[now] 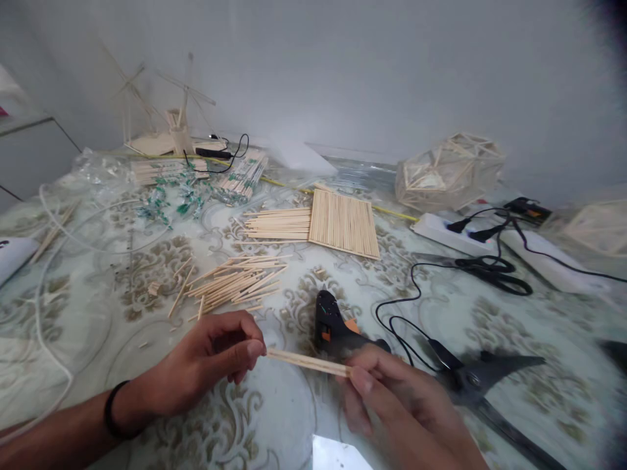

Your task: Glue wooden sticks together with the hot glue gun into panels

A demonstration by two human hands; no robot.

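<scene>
My right hand [396, 401] pinches the near-right end of a pair of thin wooden sticks [308, 361] lying side by side. At their other end, my left hand [220, 356] is closed, thumb and fingertips on the tips of the sticks. Just beyond them, a black glue gun [328, 320] with an orange trigger lies on its side, partly hidden by my right hand. A loose pile of short sticks [230, 284] lies past my left hand. Farther back is a flat panel of sticks laid side by side [343, 222], with longer sticks [279, 224] next to it.
Large black-handled cutters [477, 378] and scissors [494, 271] lie at right. A white power strip [450, 234] has plugs in it, with black cables trailing. Stick models [450, 171], wrapped stick bundles [242, 175] and plastic wrappers [171, 199] stand or lie toward the wall.
</scene>
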